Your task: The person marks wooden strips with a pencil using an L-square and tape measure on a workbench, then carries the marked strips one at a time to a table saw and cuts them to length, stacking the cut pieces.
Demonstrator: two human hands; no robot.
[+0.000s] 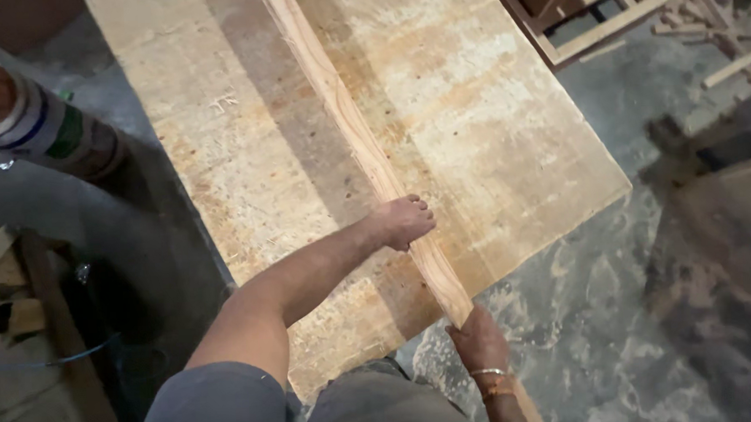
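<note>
packages: none in sight | labels: none | signs: none | screens: none | only bare timber and floor

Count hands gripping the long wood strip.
2. The left hand grips the wood strip partway along, over the workbench. The right hand holds its near end past the bench edge. None look hidden.

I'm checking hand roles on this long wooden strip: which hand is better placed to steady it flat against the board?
Probably the left hand: it wraps the wooden strip partway along, over the board. The right hand grips the near end, past the board's edge.
</note>
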